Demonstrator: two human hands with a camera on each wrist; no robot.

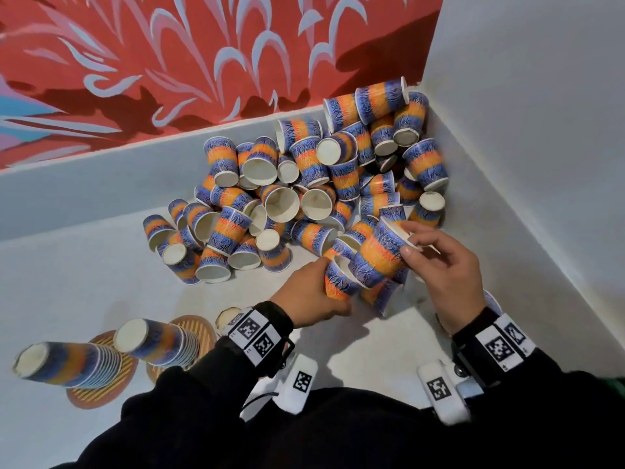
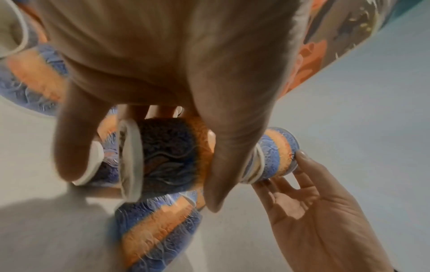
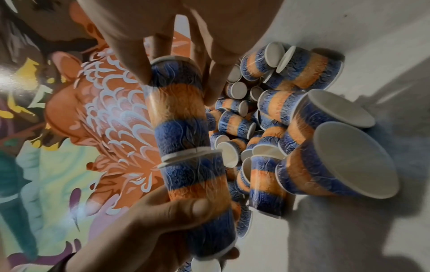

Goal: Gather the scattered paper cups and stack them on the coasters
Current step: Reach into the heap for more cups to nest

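Paper cups [image 1: 304, 184], banded blue and orange, lie heaped in the far right corner where the mural wall [image 1: 169, 62] meets the white wall [image 1: 541, 96]. Near the heap's near edge, the left hand [image 1: 309, 296] grips a lower cup [image 1: 338, 282] around its side, and the right hand [image 1: 446, 265] pinches the base end of an upper cup [image 1: 378, 255] nested into it. At near left, 2 tall stacks [image 1: 159, 343] stand on striped coasters [image 1: 101, 390]; a 3rd stack [image 1: 228, 318] shows partly behind the left wrist.
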